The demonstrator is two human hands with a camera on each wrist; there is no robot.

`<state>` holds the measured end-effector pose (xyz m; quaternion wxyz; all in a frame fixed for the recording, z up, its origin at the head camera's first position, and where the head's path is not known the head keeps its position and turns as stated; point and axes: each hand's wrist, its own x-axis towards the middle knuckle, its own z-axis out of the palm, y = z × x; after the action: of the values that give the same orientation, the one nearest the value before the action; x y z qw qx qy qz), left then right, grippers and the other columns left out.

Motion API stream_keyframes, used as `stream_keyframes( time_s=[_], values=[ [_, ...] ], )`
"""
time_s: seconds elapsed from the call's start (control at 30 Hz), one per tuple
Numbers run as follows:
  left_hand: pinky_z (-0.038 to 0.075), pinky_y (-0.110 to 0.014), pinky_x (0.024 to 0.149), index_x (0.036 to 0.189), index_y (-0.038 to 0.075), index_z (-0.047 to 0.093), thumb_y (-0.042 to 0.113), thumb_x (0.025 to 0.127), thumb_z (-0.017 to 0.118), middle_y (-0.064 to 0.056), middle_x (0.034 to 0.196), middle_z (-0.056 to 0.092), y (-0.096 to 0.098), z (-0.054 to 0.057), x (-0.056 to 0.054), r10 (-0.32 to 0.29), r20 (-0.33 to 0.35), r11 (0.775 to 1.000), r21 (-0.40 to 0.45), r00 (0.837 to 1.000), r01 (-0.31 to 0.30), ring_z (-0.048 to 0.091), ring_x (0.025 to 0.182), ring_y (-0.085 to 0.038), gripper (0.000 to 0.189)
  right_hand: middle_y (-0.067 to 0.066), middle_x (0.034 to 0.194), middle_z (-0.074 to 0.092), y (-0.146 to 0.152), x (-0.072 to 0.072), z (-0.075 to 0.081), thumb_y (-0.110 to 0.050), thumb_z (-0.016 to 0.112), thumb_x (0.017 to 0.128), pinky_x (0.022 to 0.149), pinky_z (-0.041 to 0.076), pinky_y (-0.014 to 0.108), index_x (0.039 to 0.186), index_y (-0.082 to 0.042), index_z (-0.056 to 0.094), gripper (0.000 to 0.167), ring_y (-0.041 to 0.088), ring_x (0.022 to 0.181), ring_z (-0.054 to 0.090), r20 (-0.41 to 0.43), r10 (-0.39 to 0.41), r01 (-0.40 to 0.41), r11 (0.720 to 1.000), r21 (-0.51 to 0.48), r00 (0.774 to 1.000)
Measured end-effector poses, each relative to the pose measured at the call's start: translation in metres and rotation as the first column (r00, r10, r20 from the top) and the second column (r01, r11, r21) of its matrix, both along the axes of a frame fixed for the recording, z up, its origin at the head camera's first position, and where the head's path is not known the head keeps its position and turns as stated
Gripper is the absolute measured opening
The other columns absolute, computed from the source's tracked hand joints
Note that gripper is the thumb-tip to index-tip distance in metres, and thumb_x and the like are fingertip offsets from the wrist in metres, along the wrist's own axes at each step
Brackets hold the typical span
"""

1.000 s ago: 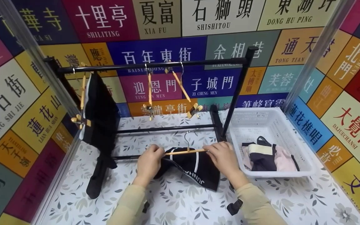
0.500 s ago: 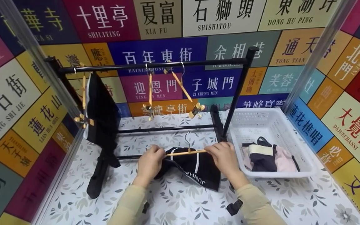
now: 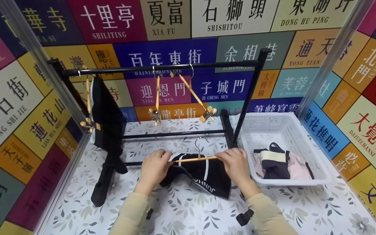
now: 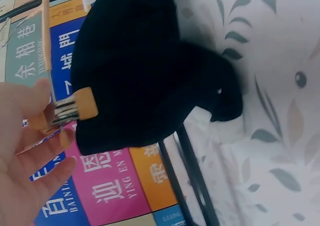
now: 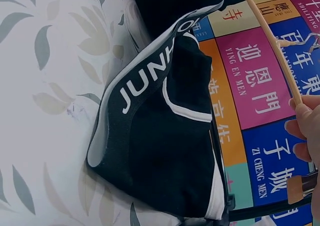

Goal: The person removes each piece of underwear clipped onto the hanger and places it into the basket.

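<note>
Black boxer briefs point(image 3: 214, 176) with white trim and a lettered waistband hang below a wooden clip hanger point(image 3: 193, 159) held low over the table. My left hand point(image 3: 153, 168) pinches a wooden clip point(image 4: 87, 103) at the hanger's left end; its pads sit on the edge of the black cloth. At the other end, my right hand point(image 3: 235, 164) holds the tip of the hanger bar between thumb and fingers. Another clip point(image 5: 296, 188) shows beside the right fingers in the right wrist view, apart from the cloth. The hanger's metal hook point(image 3: 199, 147) points up.
Behind the hands stands a black garment rack point(image 3: 207, 66). A black garment point(image 3: 106, 114) hangs at its left, and two bare clip hangers point(image 3: 157, 94) hang near its middle. To the right, a white basket point(image 3: 321, 178) contains pink and dark clothing point(image 3: 274, 164).
My left hand has shifted slightly left at the hanger's end, its fingers rearranged. The right hand stays nearly still. The garment on the rack has swung slightly right.
</note>
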<state>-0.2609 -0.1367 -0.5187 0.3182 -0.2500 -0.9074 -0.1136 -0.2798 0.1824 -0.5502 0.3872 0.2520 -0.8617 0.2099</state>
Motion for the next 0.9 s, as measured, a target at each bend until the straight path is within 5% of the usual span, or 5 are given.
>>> stream_keyframes(
  time_s=[0.17, 0.53, 0.9],
  values=[
    [0.047, -0.046, 0.069, 0.102, 0.010, 0.063, 0.017, 0.078, 0.082, -0.008, 0.094, 0.064, -0.004, 0.004, 0.002, 0.039, 0.019, 0.997, -0.064, 0.999, -0.037, 0.062, 0.082, -0.031, 0.032, -0.003, 0.085, 0.070, 0.002, 0.000, -0.003, -0.016, 0.076, 0.084, 0.087, 0.041, 0.053, 0.094, -0.021, 0.077, 0.011, 0.025, 0.084, 0.060, -0.012, -0.005, 0.004, 1.000, -0.016, 1.000],
    [0.047, -0.046, 0.076, 0.101, 0.008, 0.066, 0.022, 0.081, 0.080, -0.009, 0.094, 0.069, -0.008, 0.001, 0.004, 0.029, 0.031, 0.998, -0.052, 0.999, -0.027, 0.061, 0.087, -0.030, 0.028, -0.002, 0.088, 0.070, 0.004, 0.004, -0.009, -0.015, 0.075, 0.084, 0.090, 0.040, 0.055, 0.094, -0.020, 0.076, 0.011, 0.026, 0.087, 0.061, 0.024, -0.006, 0.007, 1.000, -0.028, 1.000],
    [0.048, -0.047, 0.086, 0.111, 0.004, 0.063, 0.021, 0.087, 0.075, -0.013, 0.099, 0.068, -0.007, -0.007, 0.007, 0.053, 0.119, 0.994, -0.097, 0.992, -0.042, 0.059, 0.094, -0.031, 0.032, -0.002, 0.092, 0.072, 0.004, 0.004, -0.016, -0.014, 0.076, 0.083, 0.090, 0.041, 0.054, 0.095, -0.019, 0.076, 0.012, 0.026, 0.088, 0.061, 0.037, -0.016, 0.017, 1.000, -0.022, 0.999]
  ],
)
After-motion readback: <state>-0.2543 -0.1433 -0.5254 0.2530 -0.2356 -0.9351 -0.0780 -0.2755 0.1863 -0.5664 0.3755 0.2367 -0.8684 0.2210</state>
